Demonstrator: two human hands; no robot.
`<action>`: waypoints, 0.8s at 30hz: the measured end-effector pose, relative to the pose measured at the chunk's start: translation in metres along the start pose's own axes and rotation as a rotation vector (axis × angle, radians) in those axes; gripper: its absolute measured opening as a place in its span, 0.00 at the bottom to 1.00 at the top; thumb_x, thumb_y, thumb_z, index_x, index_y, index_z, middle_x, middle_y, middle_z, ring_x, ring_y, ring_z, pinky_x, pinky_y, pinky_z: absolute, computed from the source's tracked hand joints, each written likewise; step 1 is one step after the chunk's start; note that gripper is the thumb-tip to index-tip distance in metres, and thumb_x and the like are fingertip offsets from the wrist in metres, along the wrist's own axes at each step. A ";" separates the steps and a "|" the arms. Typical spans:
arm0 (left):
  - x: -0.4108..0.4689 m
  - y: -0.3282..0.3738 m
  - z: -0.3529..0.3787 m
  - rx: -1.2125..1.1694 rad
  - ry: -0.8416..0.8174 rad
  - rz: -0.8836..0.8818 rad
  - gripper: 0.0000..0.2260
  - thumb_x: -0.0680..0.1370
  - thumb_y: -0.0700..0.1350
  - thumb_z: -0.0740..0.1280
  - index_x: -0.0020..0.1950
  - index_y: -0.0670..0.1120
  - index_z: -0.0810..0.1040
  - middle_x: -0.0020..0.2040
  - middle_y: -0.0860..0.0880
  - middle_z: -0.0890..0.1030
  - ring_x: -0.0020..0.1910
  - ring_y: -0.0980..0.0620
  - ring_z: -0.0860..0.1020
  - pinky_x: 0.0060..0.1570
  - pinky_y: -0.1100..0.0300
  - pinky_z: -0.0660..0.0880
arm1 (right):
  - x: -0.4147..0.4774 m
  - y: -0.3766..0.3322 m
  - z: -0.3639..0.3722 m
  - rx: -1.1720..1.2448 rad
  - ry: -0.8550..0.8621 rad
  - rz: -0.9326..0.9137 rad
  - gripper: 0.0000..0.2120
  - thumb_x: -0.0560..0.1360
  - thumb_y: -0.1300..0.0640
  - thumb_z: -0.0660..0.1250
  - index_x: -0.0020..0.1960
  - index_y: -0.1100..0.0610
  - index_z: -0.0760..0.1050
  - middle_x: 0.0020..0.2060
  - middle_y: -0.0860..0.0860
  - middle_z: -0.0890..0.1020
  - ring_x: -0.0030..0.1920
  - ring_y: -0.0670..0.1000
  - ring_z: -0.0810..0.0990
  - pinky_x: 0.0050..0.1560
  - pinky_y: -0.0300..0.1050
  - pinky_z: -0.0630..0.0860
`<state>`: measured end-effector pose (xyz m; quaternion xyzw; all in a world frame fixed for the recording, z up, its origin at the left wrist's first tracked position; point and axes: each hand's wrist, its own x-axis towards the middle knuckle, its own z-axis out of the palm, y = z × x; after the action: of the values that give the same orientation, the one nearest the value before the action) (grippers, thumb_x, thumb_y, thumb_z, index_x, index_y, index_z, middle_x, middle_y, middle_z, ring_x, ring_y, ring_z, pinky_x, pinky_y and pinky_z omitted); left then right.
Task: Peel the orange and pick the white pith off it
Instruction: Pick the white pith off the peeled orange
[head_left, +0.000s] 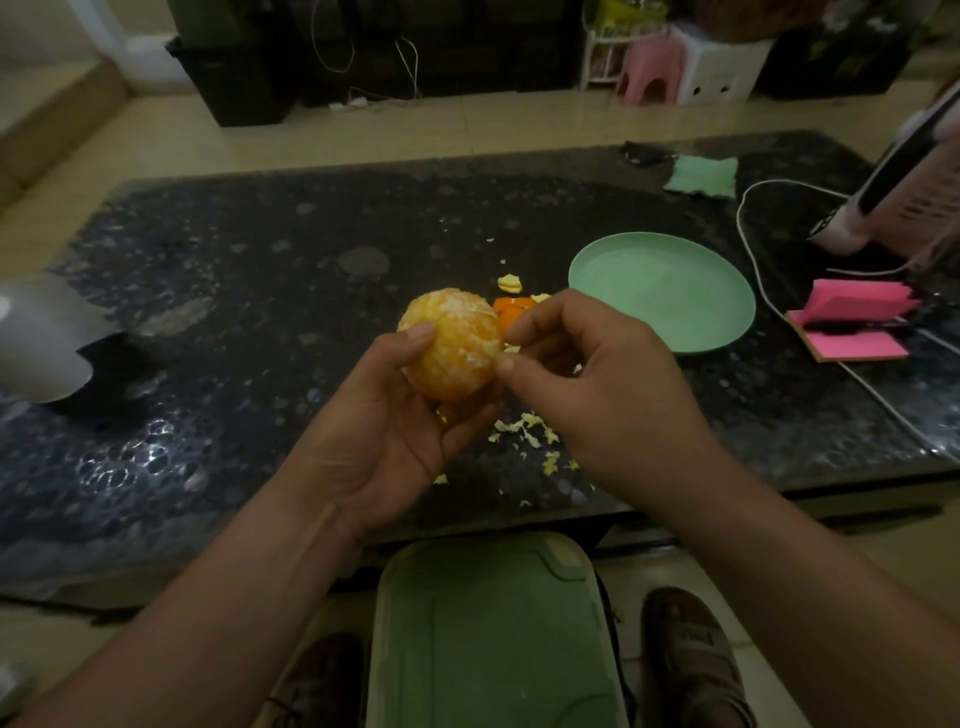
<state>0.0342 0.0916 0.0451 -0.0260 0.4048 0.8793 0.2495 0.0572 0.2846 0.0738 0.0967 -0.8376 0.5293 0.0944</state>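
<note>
There was one orange (451, 345), peeled, held up over the dark desk (260, 291) near its front edge. There was one green plate (662, 291) on the desk, just to the right of the hands. One piece of orange peel (511, 307) lay behind the orange, and many small pale bits (524, 431) lay on the desk under the hands. Farther right were pink paper pads (857, 317), a white cord (756, 270) and one green cloth (704, 176). One green bin (488, 639) stood on the floor below. The left hand (395, 415) cupped the orange from below, fingers curled round it, thumb on its left side. The right hand (587, 379) pinched at the orange's right side with thumb and finger, and it hid part of the peel.
</note>
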 end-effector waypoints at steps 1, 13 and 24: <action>0.000 0.000 0.000 0.002 0.002 -0.003 0.31 0.76 0.53 0.71 0.78 0.43 0.75 0.72 0.40 0.81 0.59 0.46 0.85 0.51 0.55 0.85 | -0.001 0.000 0.001 -0.033 0.013 -0.033 0.06 0.77 0.58 0.76 0.50 0.50 0.80 0.38 0.44 0.82 0.41 0.43 0.82 0.40 0.30 0.75; 0.000 -0.001 0.001 0.059 0.052 0.017 0.29 0.77 0.52 0.72 0.77 0.43 0.75 0.71 0.39 0.81 0.62 0.45 0.85 0.60 0.53 0.84 | 0.000 0.009 0.002 -0.297 0.050 -0.206 0.02 0.79 0.53 0.73 0.50 0.49 0.81 0.38 0.41 0.82 0.40 0.43 0.81 0.40 0.41 0.79; -0.003 -0.001 0.014 0.085 0.168 0.055 0.24 0.75 0.50 0.71 0.70 0.43 0.80 0.62 0.42 0.87 0.55 0.47 0.87 0.51 0.56 0.85 | 0.001 0.015 0.007 -0.561 0.148 -0.427 0.04 0.80 0.54 0.70 0.49 0.54 0.82 0.41 0.48 0.83 0.42 0.49 0.79 0.41 0.52 0.77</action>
<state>0.0393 0.1012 0.0551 -0.0777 0.4619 0.8625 0.1914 0.0516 0.2849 0.0580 0.2014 -0.9021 0.2527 0.2861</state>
